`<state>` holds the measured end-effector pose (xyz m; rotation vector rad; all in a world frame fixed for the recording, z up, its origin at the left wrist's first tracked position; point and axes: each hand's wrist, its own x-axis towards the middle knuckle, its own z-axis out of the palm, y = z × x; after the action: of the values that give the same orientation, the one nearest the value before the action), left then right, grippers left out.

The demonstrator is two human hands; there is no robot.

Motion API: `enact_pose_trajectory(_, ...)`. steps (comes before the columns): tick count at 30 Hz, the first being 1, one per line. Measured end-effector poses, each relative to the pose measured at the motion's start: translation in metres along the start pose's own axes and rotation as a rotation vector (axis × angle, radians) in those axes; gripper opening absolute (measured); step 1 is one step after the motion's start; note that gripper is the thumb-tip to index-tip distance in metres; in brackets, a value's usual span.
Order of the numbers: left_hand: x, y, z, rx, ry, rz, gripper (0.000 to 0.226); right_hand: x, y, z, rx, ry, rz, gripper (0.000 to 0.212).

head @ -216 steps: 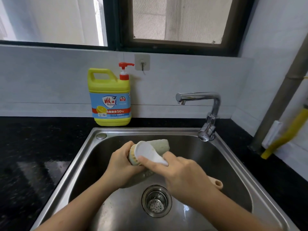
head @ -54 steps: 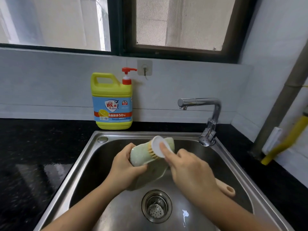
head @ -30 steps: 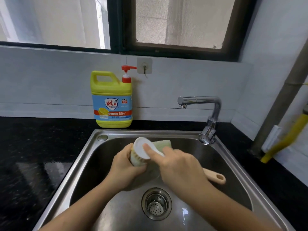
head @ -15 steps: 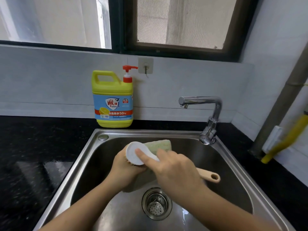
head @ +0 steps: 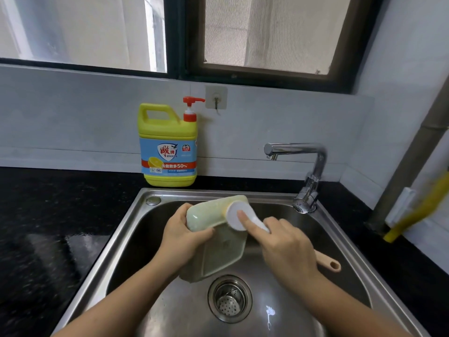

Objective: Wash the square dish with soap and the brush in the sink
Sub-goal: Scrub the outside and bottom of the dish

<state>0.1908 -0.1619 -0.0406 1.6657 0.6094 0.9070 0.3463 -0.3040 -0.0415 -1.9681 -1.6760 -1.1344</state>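
The pale green square dish (head: 213,229) is held tilted on edge over the stainless sink (head: 116,242), above the drain (head: 229,299). The left hand (head: 181,235) has its fingers clamped on the dish's upper left edge. The right hand (head: 288,249) grips the white-headed brush (head: 235,216), forefinger pressing its head against the dish's top right corner; the yellow detergent bottle (head: 168,144) stands on the black worktop (head: 48,215) behind.

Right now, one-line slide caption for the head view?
Left hand tilts pale green square dish over steel sink; right hand scrubs with white-headed brush.
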Motion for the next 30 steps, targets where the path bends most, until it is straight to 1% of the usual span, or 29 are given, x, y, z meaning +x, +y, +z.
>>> enact_pose_trajectory(2,-0.001,0.002,0.001,0.010,-0.018,0.012,0.038,0.004,-0.011,-0.001,0.027,0.049,-0.086,0.059)
enact_pose_trajectory(4,-0.002,0.003,0.001,-0.010,-0.029,-0.002,0.042,0.006,-0.010,0.001,0.038,0.058,-0.122,0.058)
enact_pose_trajectory(7,0.000,-0.001,-0.002,-0.105,-0.010,-0.048,0.044,0.003,0.013,0.008,0.005,0.043,-0.077,0.059)
enact_pose_trajectory(10,0.002,-0.003,-0.002,-0.117,-0.004,-0.057,0.044,0.000,0.032,0.010,-0.030,0.016,-0.055,0.062)
enact_pose_trajectory(15,0.001,-0.001,-0.001,-0.111,-0.031,-0.040,0.051,0.012,0.004,0.004,0.059,0.100,-0.172,0.056)
enact_pose_trajectory(17,0.000,-0.001,-0.002,-0.113,-0.038,-0.036,0.047,0.015,-0.002,0.005,0.100,0.090,-0.169,0.057)
enact_pose_trajectory(20,0.001,0.000,-0.004,-0.090,-0.047,-0.018,0.036,0.012,0.013,0.006,0.094,0.041,-0.094,0.052)
enact_pose_trajectory(22,0.002,0.002,-0.005,-0.071,-0.045,-0.001,0.035,0.005,0.029,0.008,0.081,-0.035,0.039,0.052)
enact_pose_trajectory(24,0.002,0.003,-0.005,-0.056,-0.047,0.009,0.036,0.003,0.035,0.008,0.104,-0.161,0.205,0.061)
enact_pose_trajectory(25,0.001,0.004,-0.004,-0.050,-0.056,0.012,0.036,0.005,0.036,0.007,0.091,-0.247,0.275,0.062)
enact_pose_trajectory(27,0.000,0.004,-0.003,-0.038,-0.076,0.024,0.035,0.016,0.038,-0.001,0.064,-0.411,0.373,0.053)
enact_pose_trajectory(28,0.000,0.003,-0.002,-0.022,-0.083,0.031,0.036,0.020,0.037,-0.003,0.084,-0.441,0.394,0.050)
enact_pose_trajectory(30,-0.001,0.002,-0.001,0.044,-0.098,0.059,0.039,0.031,0.024,-0.013,0.104,-0.453,0.378,0.050)
